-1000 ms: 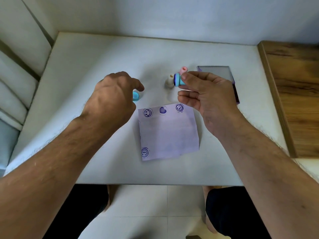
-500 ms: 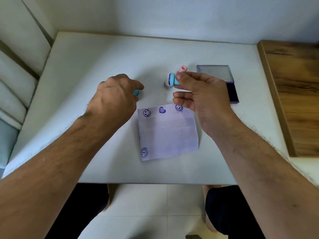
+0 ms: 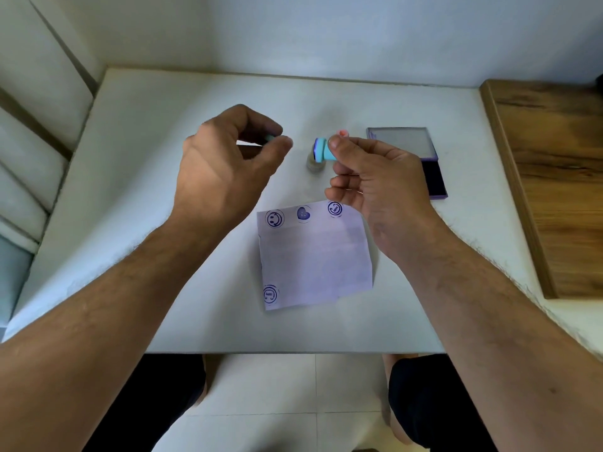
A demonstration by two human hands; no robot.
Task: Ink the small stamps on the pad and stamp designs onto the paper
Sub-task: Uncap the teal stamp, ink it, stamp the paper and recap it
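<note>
— What is lying around the hands, and is anything getting in the way?

— A white surface [image 3: 137,197] is carrying a sheet of paper [image 3: 315,256], an open ink pad [image 3: 421,161] beyond the right hand, and a wooden board [image 3: 551,177] sitting along the right side. A pale stamp [image 3: 316,164] is standing upright between the two hands, and a pink stamp [image 3: 342,133] is peeking out just behind the right fingertips. The right hand [image 3: 378,184] is covering the near left corner of the ink pad and overlapping the paper's top right corner.

— How many of each?

— Four stamps are showing. The right hand is pinching a teal stamp [image 3: 323,150] between thumb and fingers, its inked face turning left. The left hand [image 3: 225,164] is raised with fingers curled, pinching a small teal piece [image 3: 269,138], mostly hidden. Four prints are sitting on the paper: three along the top edge, one at the bottom left corner. One ink pad, one sheet.

— And open room?

— The paper's middle is staying unprinted. Bare surface is stretching left of the left hand and toward the far wall. The paper's bottom edge is lying near the surface's front edge.
</note>
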